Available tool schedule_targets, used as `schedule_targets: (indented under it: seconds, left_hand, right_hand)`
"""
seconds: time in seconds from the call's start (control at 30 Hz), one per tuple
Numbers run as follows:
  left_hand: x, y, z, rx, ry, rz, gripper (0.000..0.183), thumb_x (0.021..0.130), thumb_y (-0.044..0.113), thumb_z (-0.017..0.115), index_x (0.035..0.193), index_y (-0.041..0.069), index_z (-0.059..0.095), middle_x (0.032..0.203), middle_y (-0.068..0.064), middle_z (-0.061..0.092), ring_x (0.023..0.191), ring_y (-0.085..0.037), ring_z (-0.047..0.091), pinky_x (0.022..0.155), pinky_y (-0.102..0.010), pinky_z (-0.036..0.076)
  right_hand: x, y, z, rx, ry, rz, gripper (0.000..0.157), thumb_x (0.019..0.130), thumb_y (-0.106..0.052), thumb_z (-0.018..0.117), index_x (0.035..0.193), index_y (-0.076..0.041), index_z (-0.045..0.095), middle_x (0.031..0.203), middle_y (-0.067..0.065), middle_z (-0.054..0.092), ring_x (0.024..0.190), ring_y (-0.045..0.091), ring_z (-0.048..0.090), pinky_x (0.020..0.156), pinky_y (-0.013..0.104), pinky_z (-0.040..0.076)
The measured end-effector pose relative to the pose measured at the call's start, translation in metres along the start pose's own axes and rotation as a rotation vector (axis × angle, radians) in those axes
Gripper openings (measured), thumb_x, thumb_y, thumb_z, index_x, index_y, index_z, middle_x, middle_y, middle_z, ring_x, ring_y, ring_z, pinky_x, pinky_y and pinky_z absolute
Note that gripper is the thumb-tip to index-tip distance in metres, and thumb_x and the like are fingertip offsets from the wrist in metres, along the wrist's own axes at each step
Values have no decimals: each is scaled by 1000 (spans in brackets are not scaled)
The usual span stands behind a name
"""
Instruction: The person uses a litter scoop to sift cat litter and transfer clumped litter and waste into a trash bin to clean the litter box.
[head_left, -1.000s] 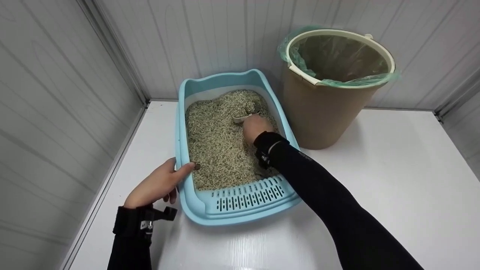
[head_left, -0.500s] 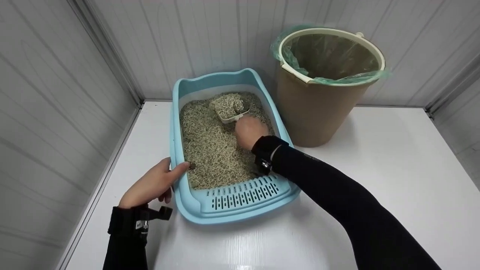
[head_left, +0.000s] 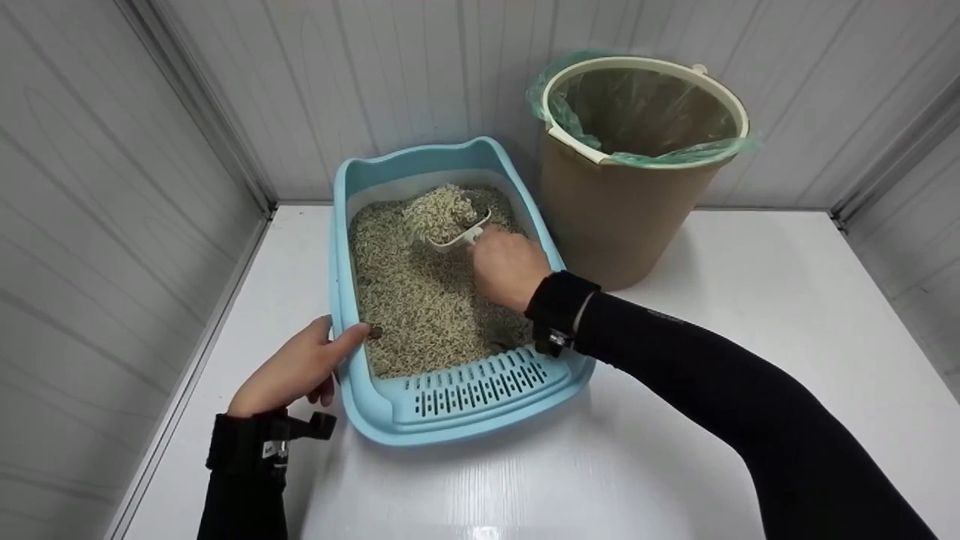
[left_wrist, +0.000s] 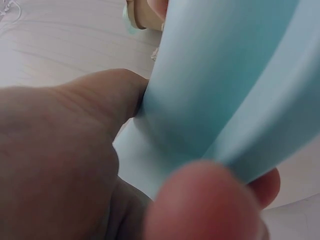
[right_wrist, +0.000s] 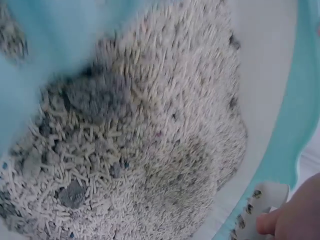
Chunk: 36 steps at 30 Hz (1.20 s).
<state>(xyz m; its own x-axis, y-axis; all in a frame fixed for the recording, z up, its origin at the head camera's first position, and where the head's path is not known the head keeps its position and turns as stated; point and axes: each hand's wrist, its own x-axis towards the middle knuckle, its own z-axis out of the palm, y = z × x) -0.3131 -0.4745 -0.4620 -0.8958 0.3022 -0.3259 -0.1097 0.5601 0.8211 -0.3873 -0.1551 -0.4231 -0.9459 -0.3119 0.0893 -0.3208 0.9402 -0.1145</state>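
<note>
A light blue litter box [head_left: 343,255] holds pale pellet litter [head_left: 420,315]. My left hand [head_left: 296,367] grips the box's left wall, thumb over the rim and fingers below on the outer side. In my right hand [head_left: 510,266] is the handle of a white litter scoop [head_left: 453,244], heaped with litter over the far part of the box. The right wrist view shows the slotted edge of the scoop [right_wrist: 265,205] beside the fingers, and grey clumps [right_wrist: 73,194] among the pellets. Most of the scoop's handle is hidden by the hand.
A brown bin [head_left: 615,217] lined with a green bag [head_left: 667,156] stands right behind the box. A slotted blue step [head_left: 472,391] forms the box's near end. White ribbed walls [head_left: 397,67] close off the back and sides of the white surface [head_left: 750,300].
The right hand has drawn the scoop up out of the litter and leftward, now carrying a heap of pellets. The left hand keeps its grip on the rim. The head view has shifted slightly.
</note>
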Motion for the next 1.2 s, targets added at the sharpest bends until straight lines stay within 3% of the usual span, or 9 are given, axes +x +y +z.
schedule_targets:
  seconds: [0.13,0.43,0.8,1.2]
  left_hand:
    - [0,2,-1,-4,0,2,68,112,64,57,133,0,48,85,-10,62,51,-16,56,49,-33,50]
    - [1,1,0,9,-1,9,68,113,63,57,136,0,49,84,-10,64,50,-16,57,47,-32,50]
    - [0,1,2,16,1,0,70,112,66,56,138,1,50,84,-10,64,51,-16,58,47,-31,48]
    - [1,1,0,20,3,-13,71,111,68,56,135,1,50,83,-11,64,51,-17,57,48,-31,47]
  right_hand:
    - [-7,5,-4,50,-23,-10,39,122,-25,47,109,7,65,93,18,65,75,40,74,64,52,66]
    - [-12,10,-9,67,16,48,41,121,-31,51,109,6,64,87,19,67,79,44,75,70,56,66]
    - [-14,17,-14,145,-55,114,41,120,-34,52,116,5,62,92,18,67,88,42,74,78,58,65]
    - [-21,23,-22,152,-56,116,38,121,-37,50,110,-1,57,86,13,63,81,40,72,73,56,63]
